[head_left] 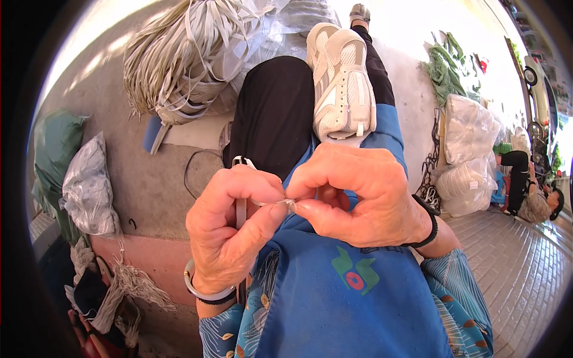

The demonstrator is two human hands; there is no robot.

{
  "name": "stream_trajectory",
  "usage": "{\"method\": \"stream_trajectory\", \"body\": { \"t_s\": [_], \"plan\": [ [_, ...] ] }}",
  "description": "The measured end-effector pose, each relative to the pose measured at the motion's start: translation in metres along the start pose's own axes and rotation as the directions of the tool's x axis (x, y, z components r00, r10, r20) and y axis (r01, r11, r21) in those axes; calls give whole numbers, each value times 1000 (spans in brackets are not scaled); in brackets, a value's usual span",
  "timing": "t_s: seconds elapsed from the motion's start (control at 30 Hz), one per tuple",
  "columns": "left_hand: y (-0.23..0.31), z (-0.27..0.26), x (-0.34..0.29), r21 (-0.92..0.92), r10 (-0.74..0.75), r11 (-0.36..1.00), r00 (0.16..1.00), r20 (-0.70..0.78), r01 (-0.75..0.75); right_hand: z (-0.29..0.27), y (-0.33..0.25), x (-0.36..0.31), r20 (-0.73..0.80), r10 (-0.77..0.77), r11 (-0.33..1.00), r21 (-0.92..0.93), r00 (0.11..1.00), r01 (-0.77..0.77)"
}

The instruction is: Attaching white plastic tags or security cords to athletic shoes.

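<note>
from my remote post i view a matt, cloth-like strip [241,213] and shoes [342,89] of open mesh and smooth panels. the apron [304,292] is matt cloth; the bags [470,128], glossy crinkled plastic.

Green-and-red emblem [354,275] on blue apron [322,325], dark lettering [383,249] alongside, unreadable

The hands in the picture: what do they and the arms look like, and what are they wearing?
Both hands are gloveless. By the left hand there's a shiny, pale, round bangle and a dark band. By the right hand there's a thick black band. Both sleeves are blue, with thin pale lines and brownish leaf shapes.
</note>
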State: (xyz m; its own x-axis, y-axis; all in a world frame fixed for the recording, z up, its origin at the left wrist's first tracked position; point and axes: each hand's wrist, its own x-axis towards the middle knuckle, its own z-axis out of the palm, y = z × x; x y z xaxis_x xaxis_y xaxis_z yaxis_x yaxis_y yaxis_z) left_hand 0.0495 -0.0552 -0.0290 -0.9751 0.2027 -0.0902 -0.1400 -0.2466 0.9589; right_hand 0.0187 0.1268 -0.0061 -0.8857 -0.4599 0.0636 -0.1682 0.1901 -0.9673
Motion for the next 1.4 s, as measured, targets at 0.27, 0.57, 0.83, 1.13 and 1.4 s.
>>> {"method": "stream_trajectory", "body": {
  "t_s": [0.27,0.57,0.83,1.13,1.4],
  "plan": [
    [6,-2,0,-121,-155,980,987,35,158,0,0,0,10,3,1000,-3,1000,-3],
    [7,-1,-1,-197,-230,952,973,38,233,2,1,-1,-17,-28,999,-34,999,27],
    [7,-1,-2,-160,-225,960,973,43,229,3,1,-1,-26,-56,997,-52,998,54],
    [8,-1,-2,-36,-236,971,971,34,237,4,1,-2,-10,-25,997,-73,1000,24],
    [8,7,0,-184,-251,952,968,-4,246,7,3,-1,-113,-131,971,-215,985,104]
  ]
}}
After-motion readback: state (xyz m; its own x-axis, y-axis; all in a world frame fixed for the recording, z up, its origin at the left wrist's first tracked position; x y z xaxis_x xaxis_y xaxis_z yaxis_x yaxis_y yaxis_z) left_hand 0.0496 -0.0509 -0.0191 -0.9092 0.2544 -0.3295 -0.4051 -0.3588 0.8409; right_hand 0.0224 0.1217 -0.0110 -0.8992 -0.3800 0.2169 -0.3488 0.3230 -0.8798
